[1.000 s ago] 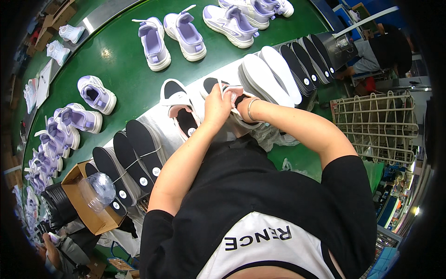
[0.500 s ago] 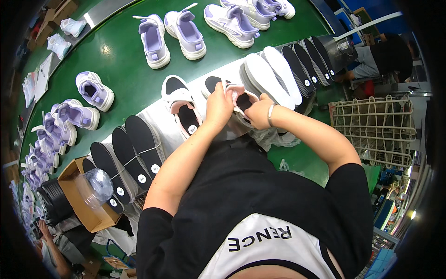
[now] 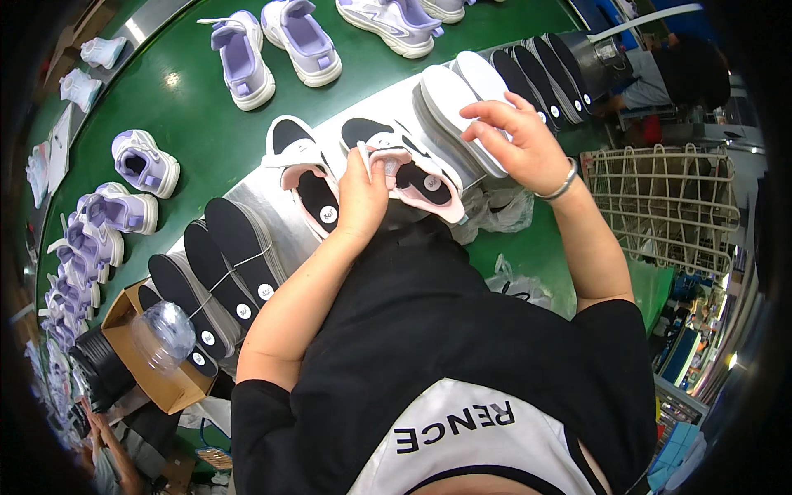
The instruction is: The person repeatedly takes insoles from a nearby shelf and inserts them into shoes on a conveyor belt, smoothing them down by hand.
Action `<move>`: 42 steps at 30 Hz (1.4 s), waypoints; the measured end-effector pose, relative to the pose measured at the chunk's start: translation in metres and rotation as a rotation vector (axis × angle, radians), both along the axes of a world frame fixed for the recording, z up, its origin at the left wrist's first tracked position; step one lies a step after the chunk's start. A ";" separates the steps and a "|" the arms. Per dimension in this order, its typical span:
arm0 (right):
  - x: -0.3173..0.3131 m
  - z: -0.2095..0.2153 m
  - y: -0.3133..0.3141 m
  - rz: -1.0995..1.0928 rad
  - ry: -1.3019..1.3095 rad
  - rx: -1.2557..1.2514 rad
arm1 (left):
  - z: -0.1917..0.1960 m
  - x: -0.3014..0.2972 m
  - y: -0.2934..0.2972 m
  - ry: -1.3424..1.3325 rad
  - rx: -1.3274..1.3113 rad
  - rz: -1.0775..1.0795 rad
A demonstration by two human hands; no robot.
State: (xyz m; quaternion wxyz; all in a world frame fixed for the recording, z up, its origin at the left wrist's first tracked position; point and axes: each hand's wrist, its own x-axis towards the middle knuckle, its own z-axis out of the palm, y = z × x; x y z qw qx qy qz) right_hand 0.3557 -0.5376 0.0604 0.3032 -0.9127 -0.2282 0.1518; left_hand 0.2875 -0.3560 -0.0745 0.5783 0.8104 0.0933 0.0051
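Observation:
My left hand pinches the tongue of a white, pink and black shoe. Inside that shoe lies a black insole with a round white label at its heel. Just left of it sits the matching shoe, which also has a black insole in it. My right hand hovers over the stacked white insoles, fingers spread and holding nothing. Both shoes rest on the pale ledge along the green bench's near side.
Stacks of black insoles stand at the left, beside an open cardboard box; more black insoles lie far right. Purple-and-white shoes line the green bench. A wire rack is at the right. Other people are at the edges.
My right hand has left the shoe's opening and moved right, over the white insoles. The insole's heel label now shows inside the shoe. My left hand still grips the tongue.

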 end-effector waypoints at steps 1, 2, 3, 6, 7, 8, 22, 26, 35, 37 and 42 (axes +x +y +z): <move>-0.003 -0.001 -0.001 0.066 -0.006 -0.089 | 0.000 0.000 0.000 0.010 -0.004 0.004; -0.008 -0.001 -0.001 0.137 -0.017 -0.180 | -0.001 0.001 -0.001 0.009 -0.004 0.005; -0.020 -0.010 -0.003 0.209 -0.017 -0.236 | -0.002 0.003 -0.002 -0.004 -0.017 -0.008; -0.049 -0.038 0.009 0.440 -0.075 -0.582 | 0.002 0.011 -0.008 -0.011 -0.070 -0.015; -0.051 -0.052 0.012 0.458 -0.064 -0.671 | 0.004 0.014 -0.011 -0.002 -0.113 -0.013; -0.051 -0.068 0.013 0.477 -0.052 -0.758 | 0.005 0.016 -0.013 -0.002 -0.107 -0.011; -0.008 -0.129 0.023 0.295 0.148 -0.537 | -0.004 0.031 -0.031 -0.056 0.011 0.004; 0.000 -0.118 0.036 0.377 0.266 -0.780 | -0.005 0.031 -0.035 -0.014 0.064 -0.027; -0.002 -0.122 0.031 0.318 0.197 -0.808 | -0.010 0.033 -0.033 -0.018 0.054 -0.019; 0.000 -0.120 0.031 0.344 0.227 -0.826 | -0.011 0.034 -0.033 0.047 0.016 -0.039; 0.000 -0.115 0.025 0.377 0.197 -0.752 | -0.011 0.036 -0.036 0.001 0.016 -0.031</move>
